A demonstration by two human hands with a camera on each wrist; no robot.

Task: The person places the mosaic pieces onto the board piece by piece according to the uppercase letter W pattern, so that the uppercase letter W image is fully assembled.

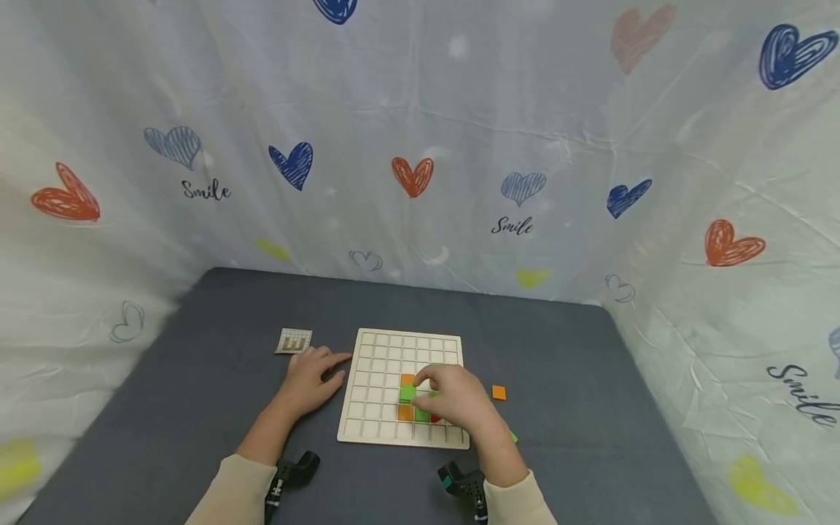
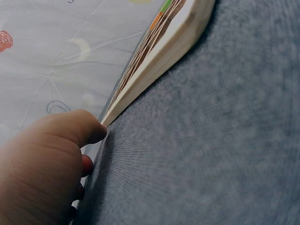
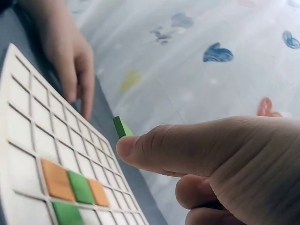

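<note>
A square wooden grid board lies on the table. Thumb and finger of my right hand pinch a green tile, held up over the board. Set in the grid are an orange tile, a green tile, another orange tile and one more green tile. Something red shows partly from under the right hand, which hides part of the grid. My left hand rests beside the board's left edge, fingers extended, a fingertip right at the edge in the head view.
A small printed card lies just beyond the left hand. To the right of the board is a loose orange tile, and a green piece peeks out by the right forearm. A heart-printed curtain borders the dark table.
</note>
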